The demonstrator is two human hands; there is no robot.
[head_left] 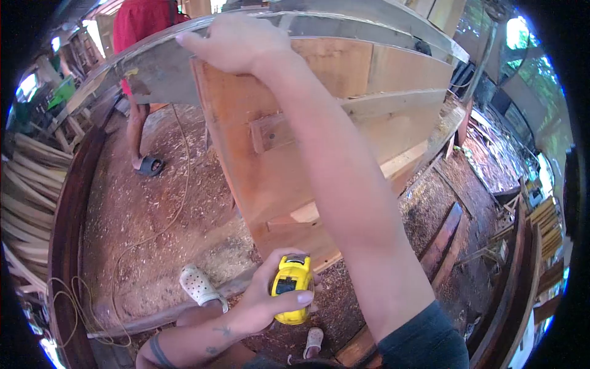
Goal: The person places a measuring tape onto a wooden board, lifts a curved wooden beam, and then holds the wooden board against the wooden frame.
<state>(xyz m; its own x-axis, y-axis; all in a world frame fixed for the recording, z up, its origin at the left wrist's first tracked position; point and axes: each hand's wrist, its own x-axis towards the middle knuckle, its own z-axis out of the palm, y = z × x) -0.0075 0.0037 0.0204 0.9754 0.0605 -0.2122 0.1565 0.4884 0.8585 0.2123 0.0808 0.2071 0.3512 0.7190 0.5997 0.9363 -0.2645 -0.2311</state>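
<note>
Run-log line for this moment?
left hand: holding yellow tape measure | right hand: at upper corner of wooden panel, by grey plank | background: person in red, shavings-strewn floor

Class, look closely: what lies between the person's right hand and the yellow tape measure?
In the head view, the wooden panel fills most of the stretch from the right hand down to the tape measure.

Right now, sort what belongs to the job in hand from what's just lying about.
Apparently in the job:
yellow plastic tape measure, in the left hand
orange-brown wooden panel, right hand at its top edge

Apparently lying about:
pale curved wooden strips, stacked
long dark-brown wooden beam
wood shavings on the floor
</note>
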